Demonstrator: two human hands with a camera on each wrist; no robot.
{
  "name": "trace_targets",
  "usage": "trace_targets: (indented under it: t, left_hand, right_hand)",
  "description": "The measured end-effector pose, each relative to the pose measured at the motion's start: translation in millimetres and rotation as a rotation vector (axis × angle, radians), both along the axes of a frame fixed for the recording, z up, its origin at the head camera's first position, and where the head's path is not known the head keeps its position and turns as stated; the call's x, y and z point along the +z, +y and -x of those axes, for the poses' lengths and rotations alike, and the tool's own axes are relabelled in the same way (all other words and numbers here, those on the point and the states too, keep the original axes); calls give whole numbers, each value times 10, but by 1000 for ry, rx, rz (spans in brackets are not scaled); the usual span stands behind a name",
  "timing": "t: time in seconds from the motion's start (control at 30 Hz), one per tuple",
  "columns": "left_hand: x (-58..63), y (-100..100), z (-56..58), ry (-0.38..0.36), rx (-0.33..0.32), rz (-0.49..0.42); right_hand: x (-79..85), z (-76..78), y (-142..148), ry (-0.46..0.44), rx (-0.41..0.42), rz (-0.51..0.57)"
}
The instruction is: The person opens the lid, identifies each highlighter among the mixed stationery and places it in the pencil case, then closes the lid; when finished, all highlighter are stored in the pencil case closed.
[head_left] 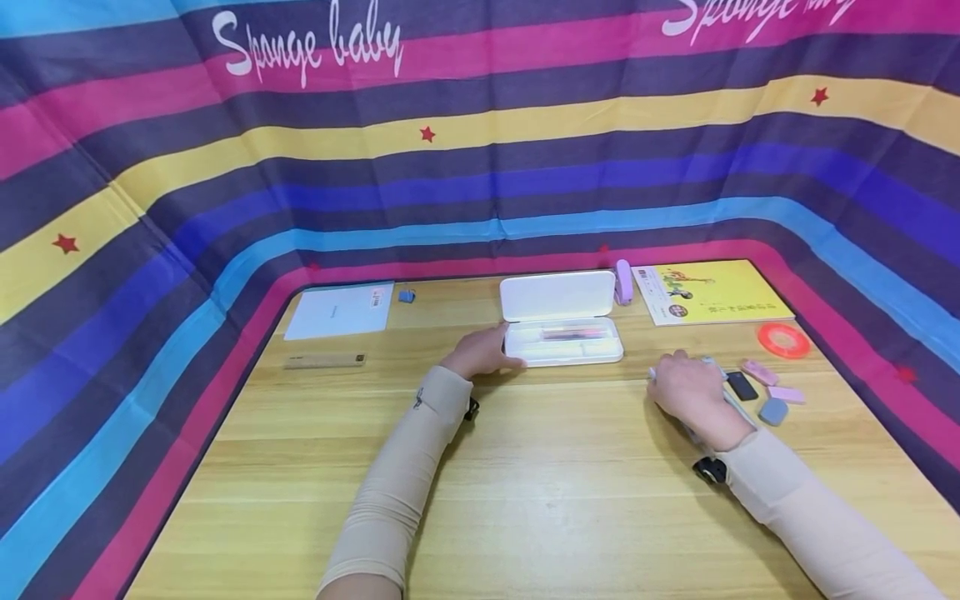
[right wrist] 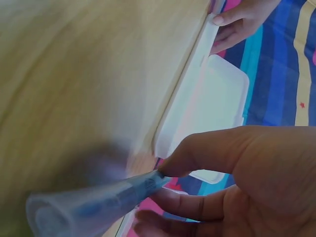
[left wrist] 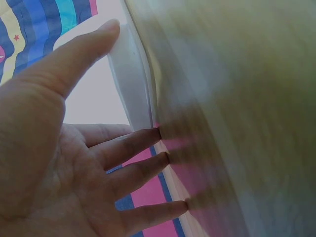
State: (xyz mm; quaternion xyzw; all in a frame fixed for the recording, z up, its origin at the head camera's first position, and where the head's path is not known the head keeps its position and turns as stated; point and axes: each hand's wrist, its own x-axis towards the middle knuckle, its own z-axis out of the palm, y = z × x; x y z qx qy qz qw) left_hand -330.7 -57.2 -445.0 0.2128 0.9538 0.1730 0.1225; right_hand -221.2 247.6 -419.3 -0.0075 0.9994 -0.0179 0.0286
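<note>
A white pencil case [head_left: 562,363] stands with its lid [head_left: 557,297] raised. Inside lie a few slim pens [head_left: 572,335]. My left hand [head_left: 480,352] grips the case's left end; in the left wrist view the thumb [left wrist: 94,44] lies over the white rim and the other fingers spread beside it, near the tabletop. To the right of the case, my right hand [head_left: 692,392] pinches a translucent pale-blue pen [right wrist: 98,202] between thumb and fingers. Its wide, hollow-looking end points toward the wrist camera. The palm hides much of it in the head view.
Right of my right hand lie a black eraser [head_left: 742,386], pink blocks [head_left: 761,372], a grey-blue block [head_left: 773,411] and an orange-red ring [head_left: 783,340]. Behind are a yellow book [head_left: 720,292] and purple stapler-like object [head_left: 623,282]. Leftward lie a ruler [head_left: 324,361], pale notebook [head_left: 337,312] and blue sharpener-like piece [head_left: 407,296].
</note>
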Motion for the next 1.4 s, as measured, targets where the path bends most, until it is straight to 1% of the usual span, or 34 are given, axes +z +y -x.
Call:
trace_targets:
  t: [0.13,0.2,0.37,0.43,0.53,0.63,0.8,0.9,1.07,1.13,1.27,1.4]
  left_hand:
    - [3,21,5,-3,-2,7]
    - [3,36,10,-2,-4,1]
    - [1,64,21,3,-1,-18]
    - [-4,67,23,0,5,-12]
    - [-10,66,19,-4,13,0]
    - [-10,65,11,-10,20,1]
    - [-7,62,2,-8,23,1]
    - [-7,58,2,-6,26,1]
    - [1,44,4,-8,26,3]
    - [10,35,3,-6,21,9]
    - [29,14,-4,0,8,16]
    - [23,-2,-9,-13,12,18]
  right_hand:
    - [20,9,-17,45,11,13]
    - [23,14,-33,90,20,18]
    - [26,55,-93,241,66,52]
    - [28,86,-117,282,86,68]
    - [34,141,-143,318,109,85]
    - [49,199,-160,337,139,77]
    - [87,301,-192,338,170,63]
    - [99,350,-230,363,207,56]
    - [97,422,-313,443,328,31]
    - [89,470,-351,459,378,30]
    - [52,620,-426,460,455,35]
    - [-14,793,-505,425,528,44]
